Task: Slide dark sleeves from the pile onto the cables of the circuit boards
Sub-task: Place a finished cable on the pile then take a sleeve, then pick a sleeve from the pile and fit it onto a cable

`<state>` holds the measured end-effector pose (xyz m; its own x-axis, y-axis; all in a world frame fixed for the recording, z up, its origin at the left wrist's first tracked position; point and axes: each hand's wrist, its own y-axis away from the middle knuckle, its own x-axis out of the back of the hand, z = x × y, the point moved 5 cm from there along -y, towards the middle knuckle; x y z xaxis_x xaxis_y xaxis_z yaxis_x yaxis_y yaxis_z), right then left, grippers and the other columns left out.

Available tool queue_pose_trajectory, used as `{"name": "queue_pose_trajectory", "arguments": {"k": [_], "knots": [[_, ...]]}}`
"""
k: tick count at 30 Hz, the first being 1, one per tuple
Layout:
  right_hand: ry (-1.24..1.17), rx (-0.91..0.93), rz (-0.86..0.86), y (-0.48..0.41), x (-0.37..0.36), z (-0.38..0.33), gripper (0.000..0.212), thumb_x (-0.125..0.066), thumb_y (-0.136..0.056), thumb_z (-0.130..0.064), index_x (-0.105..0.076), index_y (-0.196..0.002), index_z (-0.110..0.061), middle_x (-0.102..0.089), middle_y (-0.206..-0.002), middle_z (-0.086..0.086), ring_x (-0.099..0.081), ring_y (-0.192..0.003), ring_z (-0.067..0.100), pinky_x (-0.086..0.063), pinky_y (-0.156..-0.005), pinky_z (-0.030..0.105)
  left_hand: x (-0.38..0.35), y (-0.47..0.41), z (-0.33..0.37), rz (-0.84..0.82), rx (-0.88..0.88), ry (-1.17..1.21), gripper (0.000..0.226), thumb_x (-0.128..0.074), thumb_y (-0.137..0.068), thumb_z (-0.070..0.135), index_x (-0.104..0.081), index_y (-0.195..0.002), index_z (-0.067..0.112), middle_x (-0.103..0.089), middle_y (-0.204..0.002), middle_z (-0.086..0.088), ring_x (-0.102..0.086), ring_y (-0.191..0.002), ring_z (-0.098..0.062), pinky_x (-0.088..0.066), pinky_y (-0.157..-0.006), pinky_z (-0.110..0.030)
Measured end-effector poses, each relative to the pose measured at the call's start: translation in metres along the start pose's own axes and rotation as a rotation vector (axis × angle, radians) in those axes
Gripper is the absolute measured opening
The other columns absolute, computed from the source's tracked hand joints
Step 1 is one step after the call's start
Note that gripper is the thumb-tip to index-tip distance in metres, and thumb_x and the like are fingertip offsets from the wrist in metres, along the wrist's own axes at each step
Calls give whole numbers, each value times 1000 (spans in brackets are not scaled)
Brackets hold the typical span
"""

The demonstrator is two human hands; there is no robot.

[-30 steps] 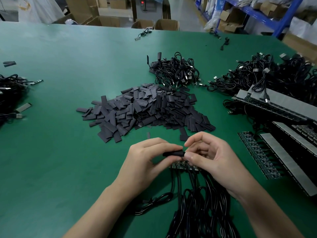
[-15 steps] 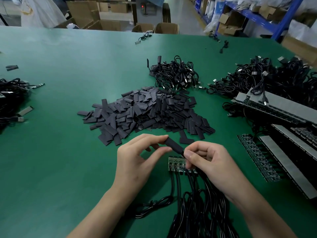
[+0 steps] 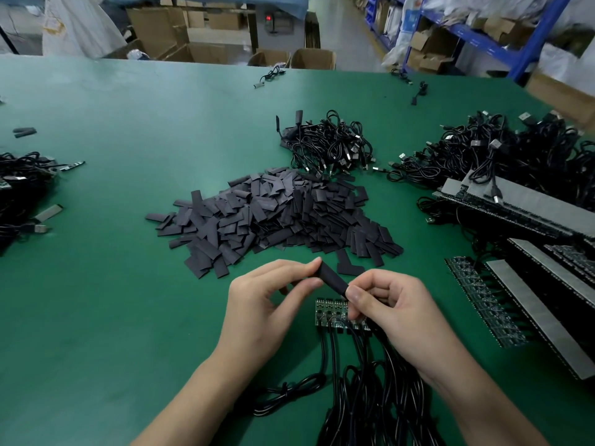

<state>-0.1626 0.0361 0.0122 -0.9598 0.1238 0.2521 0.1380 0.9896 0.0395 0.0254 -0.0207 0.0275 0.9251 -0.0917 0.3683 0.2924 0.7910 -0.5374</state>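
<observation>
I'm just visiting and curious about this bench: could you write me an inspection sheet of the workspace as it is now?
Surface: green table.
Job's things: one sleeve held above a row of circuit boards; pile of dark sleeves behind.
Clutter: two stray sleeves far left; long board strips stacked at right.
Hands: left hand pinches the sleeve's far end; right hand pinches its near end.
Cables: black cables run from the boards toward the person; tangled cable bundles behind the pile, at right and at left.
Surroundings: cardboard boxes and blue shelving beyond the table.
</observation>
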Motion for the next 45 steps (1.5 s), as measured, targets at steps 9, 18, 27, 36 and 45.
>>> {"name": "queue_pose_trajectory", "arguments": {"k": [9, 18, 27, 36, 45], "knots": [[-27, 28, -20, -1, -2, 1, 18, -68, -100, -18, -75, -88, -30, -78, -78, 2, -71, -74, 11, -53, -73, 17, 2, 0, -5, 66, 186, 123, 14, -76, -87, 23, -81, -99, 27, -76, -81, 15, -74, -80, -8, -53, -76, -16], [-3, 36, 8, -2, -3, 5, 9, -67, -90, -38, -75, -89, -32, -78, -79, 0, -72, -75, 12, -52, -76, 27, -3, 3, -9, -14, 265, 211, 11, -79, -87, 30, -80, -98, 30, -78, -84, 9, -74, -80, -13, -57, -77, -24], [278, 76, -37, 2, 2, -6, 27, -60, -88, -63, -73, -95, -41, -75, -88, -17, -68, -84, 2, -53, -80, 27, -9, 2, -16, 4, 463, 602, 13, -78, -79, 20, -71, -79, 10, -76, -76, -15, -73, -70, -17, -57, -65, -22], [588, 121, -89, -1, 16, -9, 10, -69, -91, -41, -72, -84, -35, -63, -99, -25, -57, -102, 1, -40, -83, 22, 6, -2, -28, 167, 586, 724, 11, -75, -82, 32, -74, -79, 21, -77, -86, -14, -74, -79, -18, -58, -69, -24], [347, 153, 247, -29, 45, -49, 23, -61, -102, -27, -72, -82, -23, -74, -71, -6, -71, -60, 12, -54, -64, 19, 5, -1, -26, -157, 268, -26, 32, -76, -90, 35, -67, -121, 30, -70, -119, 20, -63, -115, 0, -49, -99, -23]]}}
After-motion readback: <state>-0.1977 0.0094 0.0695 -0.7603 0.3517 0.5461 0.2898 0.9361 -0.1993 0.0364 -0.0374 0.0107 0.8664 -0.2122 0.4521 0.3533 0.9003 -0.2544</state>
